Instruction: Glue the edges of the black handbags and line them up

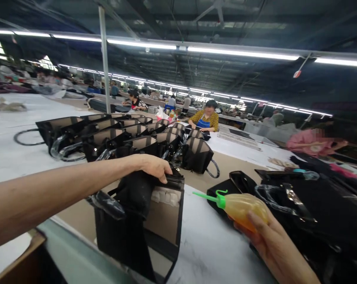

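Observation:
My right hand (267, 232) is wrapped around a squeeze bottle (240, 207) of yellow-orange liquid. Its thin green nozzle points left, toward an open black handbag (119, 232) in front of me. That bag lies tilted at the table edge, its beige inside and a whitish strip near the rim showing. My left hand (153, 165) grips the bag's upper edge, fingers bent over it; some fingertips are hidden. A plastic-wrapped handle (107, 205) hangs at the bag's left side.
Several black handbags (119, 136) stand in rows behind my left hand. More black bags (320, 213) are heaped at the right. Across the white table (234, 156) a person in a yellow top (206, 118) works; another in pink (304, 142) sits at the right.

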The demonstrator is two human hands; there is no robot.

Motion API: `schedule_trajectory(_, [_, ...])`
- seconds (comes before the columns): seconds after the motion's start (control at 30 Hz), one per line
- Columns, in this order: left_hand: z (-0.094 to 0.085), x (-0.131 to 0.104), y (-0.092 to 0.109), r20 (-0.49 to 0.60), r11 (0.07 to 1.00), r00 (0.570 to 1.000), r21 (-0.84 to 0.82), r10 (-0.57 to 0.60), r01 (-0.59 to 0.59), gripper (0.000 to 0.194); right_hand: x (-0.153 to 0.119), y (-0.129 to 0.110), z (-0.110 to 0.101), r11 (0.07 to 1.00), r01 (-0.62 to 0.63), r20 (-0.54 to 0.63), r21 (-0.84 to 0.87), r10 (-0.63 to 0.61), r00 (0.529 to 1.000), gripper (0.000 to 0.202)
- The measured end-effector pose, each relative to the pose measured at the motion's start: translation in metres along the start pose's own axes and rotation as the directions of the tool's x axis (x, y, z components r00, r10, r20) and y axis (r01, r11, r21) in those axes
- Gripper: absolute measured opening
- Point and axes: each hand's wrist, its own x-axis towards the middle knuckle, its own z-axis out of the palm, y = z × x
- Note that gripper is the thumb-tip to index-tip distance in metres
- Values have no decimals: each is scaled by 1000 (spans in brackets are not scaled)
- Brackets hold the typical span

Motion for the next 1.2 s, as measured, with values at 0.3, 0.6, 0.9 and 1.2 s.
schedule_trajectory(0.3, [5, 34, 14, 124, 996, 992, 85, 13, -23, 20, 6, 0, -3, 883, 236, -41, -407, -275, 961, 70])
schedule_trajectory(0.6, [5, 41, 15, 168, 985, 986, 170, 8, -37, 21, 9, 1, 0, 586, 432, 106, -686, -507, 855, 52])
schedule_trajectory(0.9, [5, 40, 15, 180, 979, 983, 194, 33, -68, 22, 10, 0, 4, 455, 529, 196, -717, -596, 779, 43])
schedule_trajectory(1.2, [8, 40, 14, 180, 981, 983, 181, 37, -70, 22, 6, 12, -7, 576, 445, 200, -686, -439, 876, 50])
